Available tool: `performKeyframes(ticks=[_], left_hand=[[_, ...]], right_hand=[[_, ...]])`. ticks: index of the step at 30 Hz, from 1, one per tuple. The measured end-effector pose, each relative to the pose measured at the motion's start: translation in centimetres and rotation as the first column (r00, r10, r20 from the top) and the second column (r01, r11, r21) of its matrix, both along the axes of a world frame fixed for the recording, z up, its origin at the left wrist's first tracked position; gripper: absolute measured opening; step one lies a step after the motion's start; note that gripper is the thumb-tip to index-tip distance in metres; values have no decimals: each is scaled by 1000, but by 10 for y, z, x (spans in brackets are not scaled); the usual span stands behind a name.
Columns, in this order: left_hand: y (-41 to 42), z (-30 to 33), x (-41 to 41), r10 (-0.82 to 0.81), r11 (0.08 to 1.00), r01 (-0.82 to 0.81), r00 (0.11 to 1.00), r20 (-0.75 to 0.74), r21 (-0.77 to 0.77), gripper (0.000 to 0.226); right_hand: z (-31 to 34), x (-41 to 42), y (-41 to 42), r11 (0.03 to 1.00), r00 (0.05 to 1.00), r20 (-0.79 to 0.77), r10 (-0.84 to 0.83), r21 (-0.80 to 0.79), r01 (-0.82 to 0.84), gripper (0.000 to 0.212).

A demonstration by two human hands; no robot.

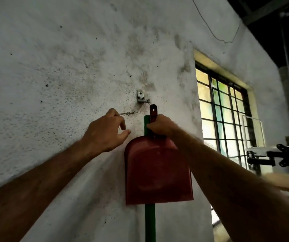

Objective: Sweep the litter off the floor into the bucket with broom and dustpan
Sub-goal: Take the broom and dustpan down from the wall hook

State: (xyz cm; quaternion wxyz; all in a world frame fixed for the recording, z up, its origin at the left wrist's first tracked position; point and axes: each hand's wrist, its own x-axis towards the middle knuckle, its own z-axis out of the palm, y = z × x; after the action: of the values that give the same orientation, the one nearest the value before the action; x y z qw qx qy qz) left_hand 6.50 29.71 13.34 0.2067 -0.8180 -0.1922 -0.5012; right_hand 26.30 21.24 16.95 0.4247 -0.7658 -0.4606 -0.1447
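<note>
Red dustpan [157, 173], smooth plastic with a rounded shoulder and a flat, straight lower lip, hung flat against the wall, pan downward, narrow handle upward. Handle tip, pierced with a small hole, sat just below a bent wire hook on a small pale metal bracket [141, 97] screwed into the plaster; whether hole and hook were engaged could not be told. Right hand [161, 125] clenched around the dustpan's handle just above the pan's shoulder, knuckles outward. Behind the pan, a straight green broom handle [150, 222], matte and round, stood upright close against the wall, top end showing beside the gripped handle, lower length running out of the bottom of the view; broom head out of sight. Left hand [106, 131] released, fingers loosely curved, thumb forward, near the wall to the left of the handle, grasping nothing. Wall [61, 67] rough, whitewashed, grainy, speckled with dark spots and greyish stains. To the right, a recessed window [224, 109] with a dark metal grid over bright panes. Thin wire [215, 34] drooped across the upper wall.
</note>
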Motion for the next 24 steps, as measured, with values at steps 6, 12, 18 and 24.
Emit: performKeyframes(ticks=[6, 12, 18, 24], left_hand=[[-6, 34, -5, -111, 980, 119, 992, 59, -158, 29], [-29, 71, -16, -298, 896, 307, 951, 80, -319, 30], [-60, 67, -4, -375, 713, 277, 927, -16, -644, 40], [-86, 38, 22, -477, 537, 311, 879, 21, -784, 23]], right_hand=[[41, 0, -15, 991, 999, 30, 42, 125, -46, 19], [69, -10, -32, 962, 987, 70, 148, 223, -160, 37], [37, -38, -55, 898, 901, -56, 431, 125, -422, 36], [6, -48, -83, 845, 836, -135, 532, 152, -513, 28]])
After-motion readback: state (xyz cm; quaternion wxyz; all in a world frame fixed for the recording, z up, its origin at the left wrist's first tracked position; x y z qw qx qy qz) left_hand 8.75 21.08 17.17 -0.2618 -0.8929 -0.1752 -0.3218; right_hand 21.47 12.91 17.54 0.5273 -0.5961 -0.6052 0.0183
